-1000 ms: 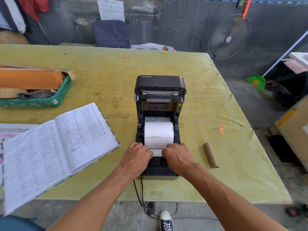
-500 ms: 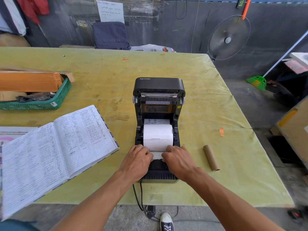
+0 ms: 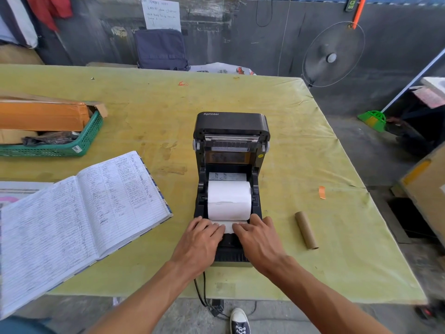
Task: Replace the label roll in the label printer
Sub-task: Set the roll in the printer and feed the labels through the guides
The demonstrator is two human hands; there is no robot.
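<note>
A black label printer (image 3: 231, 126) stands on the yellow-green table with its lid swung up and back. A white label roll (image 3: 229, 201) sits in the open bay between the side guides. Its loose end (image 3: 228, 226) comes forward over the front of the printer. My left hand (image 3: 201, 239) and my right hand (image 3: 256, 237) both lie on the printer's front, fingertips pressing on that loose end from each side. An empty brown cardboard core (image 3: 306, 230) lies on the table to the right of the printer.
An open handwritten ledger (image 3: 79, 213) lies left of the printer. A green basket (image 3: 72, 147) with cardboard boxes stands at the far left. A small orange scrap (image 3: 322, 192) lies right of the printer. The printer's cable (image 3: 201, 289) hangs over the near table edge. A fan (image 3: 333, 55) stands beyond the table.
Both hands have slid slightly toward me along the printer's front, drawing the roll's loose end forward. The camera has shifted a little.
</note>
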